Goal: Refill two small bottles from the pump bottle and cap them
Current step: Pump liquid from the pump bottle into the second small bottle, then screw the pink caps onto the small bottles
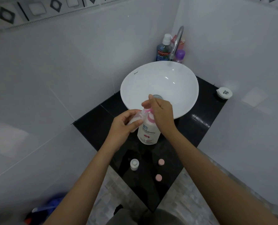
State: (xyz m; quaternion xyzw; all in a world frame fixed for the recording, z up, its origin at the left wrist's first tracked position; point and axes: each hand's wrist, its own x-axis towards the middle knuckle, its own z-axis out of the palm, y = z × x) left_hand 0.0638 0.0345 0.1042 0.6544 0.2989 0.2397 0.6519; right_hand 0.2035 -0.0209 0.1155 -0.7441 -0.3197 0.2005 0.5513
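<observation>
Your left hand (124, 123) grips a small bottle (134, 122), tilted so its mouth meets the spout. Your right hand (162, 111) presses the pump bottle (149, 132) at frame centre, fingers loosely curled.

Small bottle (134, 123): mostly hidden inside my left grip (124, 125); its mouth is lost behind the pink spout.
Pump head (149, 111): top covered by my right grip (159, 109).
Red item (182, 42) behind the tap (177, 43): largely blocked, kind unclear.
White lidded tub (224, 93) at the desk (200, 127) corner: label too small to read.
Blue object (50, 207), lower left: blurred, cannot identify.
</observation>
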